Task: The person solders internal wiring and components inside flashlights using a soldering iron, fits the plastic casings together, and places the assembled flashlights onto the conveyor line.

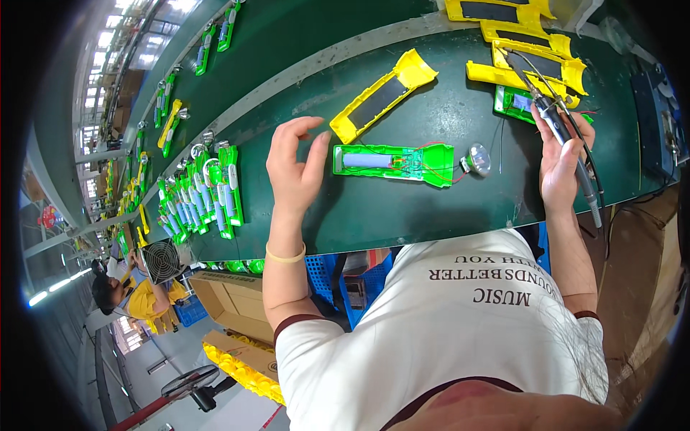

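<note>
The left hand (pixel 293 167) is hovering, fingers spread wide, at nine o'clock of the glossy green torch half-shell (pixel 394 163); the right hand (pixel 563 161) is gripping a slim soldering iron (pixel 557 122), its tip hidden.

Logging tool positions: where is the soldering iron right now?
In the head view, the soldering iron is on the right, held in the right hand, its tip over the stacked yellow shells.

I see my left hand (pixel 295 169) hovering open just left of the green flashlight half (pixel 394 162) on the dark green bench (pixel 431 208). My right hand (pixel 563 161), right of that half, grips a soldering iron (pixel 557 122). A yellow shell (pixel 383 95) lies just above it.
</note>
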A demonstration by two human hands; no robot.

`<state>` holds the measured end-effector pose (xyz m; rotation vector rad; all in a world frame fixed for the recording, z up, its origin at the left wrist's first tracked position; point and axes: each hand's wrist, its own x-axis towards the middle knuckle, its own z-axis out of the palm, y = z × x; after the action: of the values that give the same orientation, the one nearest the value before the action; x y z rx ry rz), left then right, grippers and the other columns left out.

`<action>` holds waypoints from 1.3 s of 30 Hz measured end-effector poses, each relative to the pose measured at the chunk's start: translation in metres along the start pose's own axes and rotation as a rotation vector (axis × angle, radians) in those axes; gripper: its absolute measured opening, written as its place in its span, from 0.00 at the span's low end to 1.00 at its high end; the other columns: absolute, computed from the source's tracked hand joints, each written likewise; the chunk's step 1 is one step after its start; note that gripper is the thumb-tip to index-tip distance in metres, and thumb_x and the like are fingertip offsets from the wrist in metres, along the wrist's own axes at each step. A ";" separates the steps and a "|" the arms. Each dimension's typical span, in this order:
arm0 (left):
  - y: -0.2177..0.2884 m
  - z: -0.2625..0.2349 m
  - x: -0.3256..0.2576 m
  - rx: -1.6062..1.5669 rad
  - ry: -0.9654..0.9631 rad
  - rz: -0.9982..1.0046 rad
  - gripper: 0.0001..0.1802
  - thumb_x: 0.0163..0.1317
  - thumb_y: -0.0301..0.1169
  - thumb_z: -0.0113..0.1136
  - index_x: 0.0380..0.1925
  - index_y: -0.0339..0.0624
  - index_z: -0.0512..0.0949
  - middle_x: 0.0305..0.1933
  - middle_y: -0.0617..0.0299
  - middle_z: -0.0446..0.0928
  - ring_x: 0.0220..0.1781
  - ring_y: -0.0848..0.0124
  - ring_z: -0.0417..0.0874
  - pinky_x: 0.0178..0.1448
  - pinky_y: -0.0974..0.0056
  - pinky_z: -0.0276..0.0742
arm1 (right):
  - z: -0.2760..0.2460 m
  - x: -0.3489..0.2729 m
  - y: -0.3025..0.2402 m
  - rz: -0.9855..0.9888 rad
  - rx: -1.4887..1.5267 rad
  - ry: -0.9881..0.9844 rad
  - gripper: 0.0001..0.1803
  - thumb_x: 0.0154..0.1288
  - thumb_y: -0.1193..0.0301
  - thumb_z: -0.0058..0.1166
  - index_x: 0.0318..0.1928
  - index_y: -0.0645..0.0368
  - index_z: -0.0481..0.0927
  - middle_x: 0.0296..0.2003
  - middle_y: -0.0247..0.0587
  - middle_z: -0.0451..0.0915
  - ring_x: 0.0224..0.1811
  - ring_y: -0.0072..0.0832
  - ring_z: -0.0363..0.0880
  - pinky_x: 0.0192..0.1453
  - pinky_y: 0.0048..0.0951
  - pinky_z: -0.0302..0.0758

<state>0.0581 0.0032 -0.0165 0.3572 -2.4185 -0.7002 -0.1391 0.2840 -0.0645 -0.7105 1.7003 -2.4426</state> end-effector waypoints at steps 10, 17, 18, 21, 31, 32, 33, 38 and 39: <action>0.067 0.065 0.019 0.113 -0.313 0.214 0.06 0.48 0.26 0.62 0.28 0.41 0.76 0.38 0.59 0.72 0.43 0.61 0.71 0.48 0.61 0.65 | 0.006 0.002 -0.002 -0.038 0.006 -0.076 0.27 0.65 0.50 0.41 0.51 0.61 0.57 0.47 0.47 0.66 0.52 0.40 0.71 0.62 0.46 0.63; 0.041 0.083 0.023 0.143 -0.033 0.049 0.05 0.55 0.28 0.56 0.29 0.37 0.76 0.42 0.52 0.75 0.46 0.55 0.74 0.50 0.58 0.68 | 0.009 0.001 -0.012 0.038 0.032 -0.105 0.28 0.64 0.49 0.43 0.50 0.60 0.57 0.43 0.51 0.72 0.44 0.39 0.76 0.50 0.37 0.72; 0.043 0.083 0.025 0.135 -0.065 0.022 0.05 0.55 0.28 0.56 0.29 0.37 0.76 0.39 0.53 0.76 0.43 0.56 0.75 0.47 0.59 0.70 | 0.009 -0.001 -0.013 0.049 0.034 -0.074 0.27 0.64 0.50 0.43 0.49 0.60 0.57 0.38 0.50 0.73 0.36 0.35 0.77 0.40 0.32 0.74; 0.046 0.071 0.027 0.128 -0.248 0.049 0.05 0.54 0.27 0.56 0.30 0.39 0.77 0.30 0.55 0.78 0.35 0.59 0.78 0.40 0.61 0.73 | 0.001 -0.003 -0.016 -0.003 0.094 -0.144 0.24 0.63 0.52 0.46 0.46 0.59 0.60 0.33 0.47 0.73 0.23 0.25 0.69 0.25 0.23 0.68; 0.050 0.056 0.017 -0.022 -0.317 -0.106 0.05 0.47 0.26 0.63 0.27 0.40 0.79 0.28 0.58 0.79 0.31 0.65 0.81 0.37 0.67 0.75 | 0.014 -0.001 -0.030 0.247 0.064 -0.235 0.10 0.59 0.75 0.49 0.35 0.59 0.61 0.22 0.36 0.69 0.16 0.15 0.64 0.22 0.17 0.65; 0.048 0.056 0.016 0.013 -0.293 -0.027 0.05 0.47 0.25 0.63 0.26 0.40 0.79 0.28 0.58 0.79 0.31 0.64 0.80 0.37 0.66 0.75 | 0.016 0.000 -0.032 0.285 0.030 -0.257 0.10 0.58 0.77 0.50 0.35 0.59 0.61 0.22 0.35 0.69 0.16 0.15 0.64 0.22 0.17 0.65; 0.047 0.057 0.014 0.047 -0.272 0.053 0.04 0.47 0.25 0.63 0.26 0.40 0.79 0.28 0.58 0.79 0.31 0.64 0.80 0.37 0.65 0.75 | 0.021 0.001 -0.035 0.318 0.037 -0.299 0.11 0.58 0.77 0.51 0.34 0.58 0.61 0.22 0.34 0.70 0.17 0.14 0.64 0.22 0.17 0.64; 0.048 0.053 0.015 0.094 -0.331 0.054 0.03 0.48 0.26 0.61 0.25 0.41 0.79 0.26 0.58 0.78 0.31 0.63 0.78 0.35 0.62 0.73 | 0.037 0.011 -0.039 0.368 -0.259 -0.450 0.13 0.57 0.69 0.56 0.30 0.57 0.63 0.20 0.29 0.69 0.20 0.12 0.65 0.22 0.17 0.63; 0.049 0.053 0.016 0.117 -0.361 0.043 0.03 0.48 0.26 0.60 0.25 0.41 0.79 0.26 0.58 0.77 0.31 0.62 0.78 0.35 0.61 0.73 | 0.040 0.013 -0.039 0.360 -0.347 -0.477 0.15 0.56 0.67 0.57 0.29 0.57 0.63 0.19 0.29 0.69 0.20 0.13 0.65 0.23 0.18 0.62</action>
<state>0.0092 0.0585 -0.0178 0.2402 -2.8083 -0.6512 -0.1268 0.2598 -0.0142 -0.8462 1.8587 -1.6025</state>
